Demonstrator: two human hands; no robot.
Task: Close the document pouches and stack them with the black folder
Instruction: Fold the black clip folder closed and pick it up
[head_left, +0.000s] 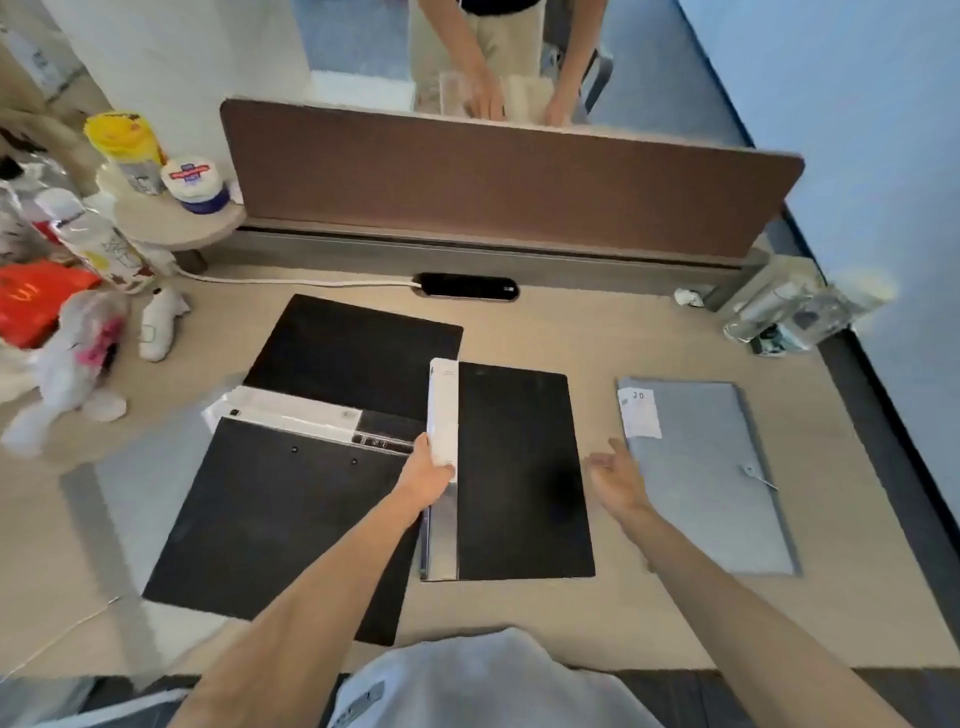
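We see the black folder (524, 473) lying flat at the middle of the worktop (597, 332), its white spine (442, 415) along its left edge. Our left hand (428, 475) is closed around that spine about halfway down. Our right hand (618, 480) hovers open, fingers spread, just right of the folder and touching nothing.

Left of the folder lies an open black pouch (280, 514), its flap (353, 353) folded back away from us and a white strip with a snap (291, 410) across the opening. Its right edge runs under our left forearm and meets the folder's spine. To the right, apart from the folder, a grey pouch (711, 478) lies flat with a white label (639, 413) at its far left corner and a string fastener (756, 475) near its right edge.

Behind these, a black cable port (467, 287) sits in the worktop before a brown divider panel (498, 176). At far left we find plastic bags (67, 332), an orange packet (36, 299) and a small round shelf (176, 223) carrying a yellow-capped can (124, 148) and a white tub (193, 182). Clear plastic items (795, 306) crowd the far right corner. Beyond the divider, another person's hands (488, 98) work at something.
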